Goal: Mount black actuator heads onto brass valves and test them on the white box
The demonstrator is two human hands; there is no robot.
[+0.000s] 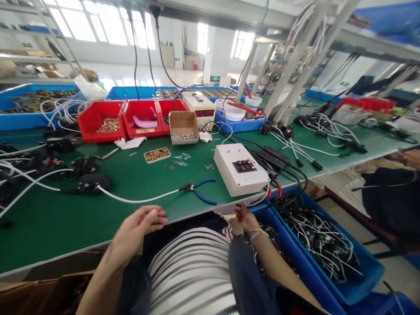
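Note:
My left hand (pixel 144 225) hovers over the front edge of the green table (pixel 127 218), its fingers bent loosely and nothing between them. Low beside the table edge, my right hand (pixel 244 217) has its fingertips at a small dark item (pixel 239 205); the item is too small to name. Blue-handled pliers (pixel 204 191) lie on the table between the hands, their jaws by the dark end of a white cable (pixel 141 201). That cable runs left to a black housing (pixel 95 182). A white box with black switches (pixel 241 170) stands behind my right hand.
Blue bins of cabled parts (pixel 328 245) stand at the right below the table. Red bins (pixel 101 120), a cardboard box (pixel 183 122), a power supply (pixel 199 109) and a dish of brass pieces (pixel 157 155) sit further back. A person's hand (pixel 411 158) is at the far right.

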